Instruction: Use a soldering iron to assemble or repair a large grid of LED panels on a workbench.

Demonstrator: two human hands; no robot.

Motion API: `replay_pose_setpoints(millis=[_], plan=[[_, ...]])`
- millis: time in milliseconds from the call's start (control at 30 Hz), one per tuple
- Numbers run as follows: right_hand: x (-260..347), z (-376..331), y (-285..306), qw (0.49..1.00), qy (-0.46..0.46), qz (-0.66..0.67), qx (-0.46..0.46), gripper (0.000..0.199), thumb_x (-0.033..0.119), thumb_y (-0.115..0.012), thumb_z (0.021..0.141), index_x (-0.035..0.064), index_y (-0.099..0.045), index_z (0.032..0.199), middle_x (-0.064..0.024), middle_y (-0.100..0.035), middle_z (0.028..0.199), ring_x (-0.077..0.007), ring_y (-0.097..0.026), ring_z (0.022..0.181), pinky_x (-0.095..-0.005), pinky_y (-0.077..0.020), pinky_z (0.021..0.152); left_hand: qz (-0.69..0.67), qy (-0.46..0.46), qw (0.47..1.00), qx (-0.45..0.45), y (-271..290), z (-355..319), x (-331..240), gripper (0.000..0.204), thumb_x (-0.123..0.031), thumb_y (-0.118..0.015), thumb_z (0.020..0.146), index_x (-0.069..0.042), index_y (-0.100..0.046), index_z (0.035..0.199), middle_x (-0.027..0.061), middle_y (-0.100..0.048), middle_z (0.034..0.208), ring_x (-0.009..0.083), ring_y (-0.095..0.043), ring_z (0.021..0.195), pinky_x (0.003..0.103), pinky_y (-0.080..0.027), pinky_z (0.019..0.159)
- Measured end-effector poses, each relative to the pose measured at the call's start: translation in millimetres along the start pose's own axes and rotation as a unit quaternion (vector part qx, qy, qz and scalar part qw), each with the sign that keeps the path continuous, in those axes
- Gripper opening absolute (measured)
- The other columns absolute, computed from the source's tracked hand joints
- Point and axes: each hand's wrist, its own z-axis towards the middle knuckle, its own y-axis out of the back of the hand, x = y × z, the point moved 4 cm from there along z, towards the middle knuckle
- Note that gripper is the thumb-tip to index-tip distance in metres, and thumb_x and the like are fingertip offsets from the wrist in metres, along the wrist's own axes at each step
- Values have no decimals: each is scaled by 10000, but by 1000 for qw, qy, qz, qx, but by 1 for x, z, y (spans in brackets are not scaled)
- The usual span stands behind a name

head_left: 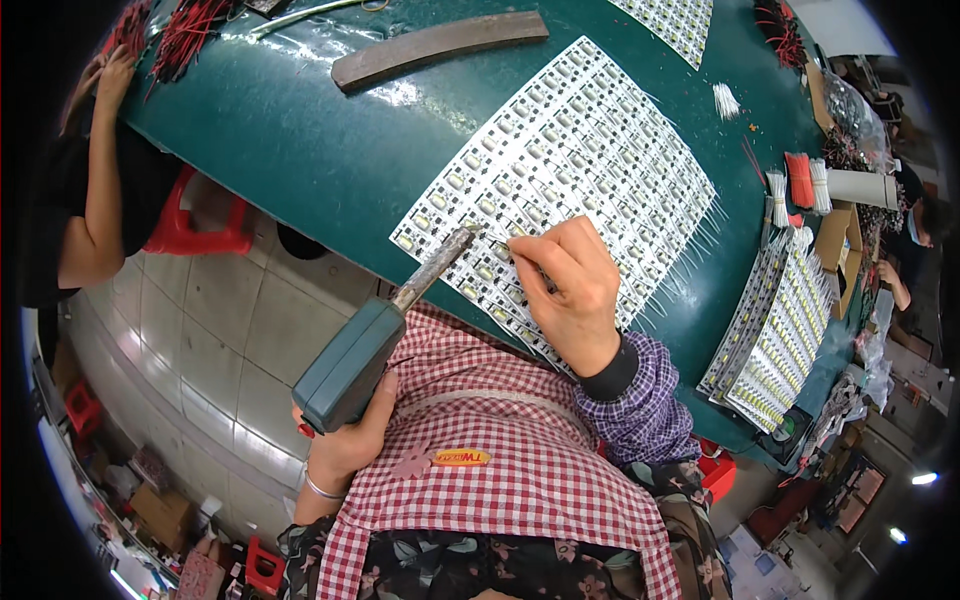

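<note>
The LED panel (590,150) lies flat on the green table (300,130). The right hand (570,285) pinches a thin wire at the panel's near edge. Just left of that pinch sits the soldering iron (400,320) tip; the left hand (350,440) clenches its handle. In my judgement: hold the wire steady, touch the tip briefly.

far edge: we've got a brown curved strip (440,48)
right side: stacked boards (775,335), red wires (783,30)
floor: red stool (190,232)
</note>
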Motion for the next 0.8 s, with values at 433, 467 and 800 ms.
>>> replay_pose_setpoints(millis=[433, 467, 800], plan=[[2, -2, 0, 999, 22, -29, 11, 197, -51, -743, 729, 38, -683, 895, -63, -500, 743, -241, -536, 708, -364, -425, 615, 76, -36, 996, 40, -3, 7, -9, 186, -25, -769, 776, 29, -713, 945, 125, -688, 852, 221, -678, 681, 298, -530, 614], [3, -2, 0, 999, 25, -30, 12, 194, -50, -740, 732, 36, -682, 896, -62, -499, 742, -240, -536, 709, -364, -424, 616, 82, -43, 995, 45, -3, 7, -10, 187, -18, -765, 775, 33, -711, 946, 127, -682, 854, 222, -674, 682, 298, -528, 613], [4, -2, 0, 998, 40, -48, 12, 179, -44, -736, 736, 33, -684, 889, -53, -500, 733, -227, -537, 710, -357, -413, 604, 74, -48, 996, 24, 1, 0, -5, 189, -4, -761, 783, 44, -709, 958, 134, -691, 877, 234, -677, 707, 303, -533, 638]])
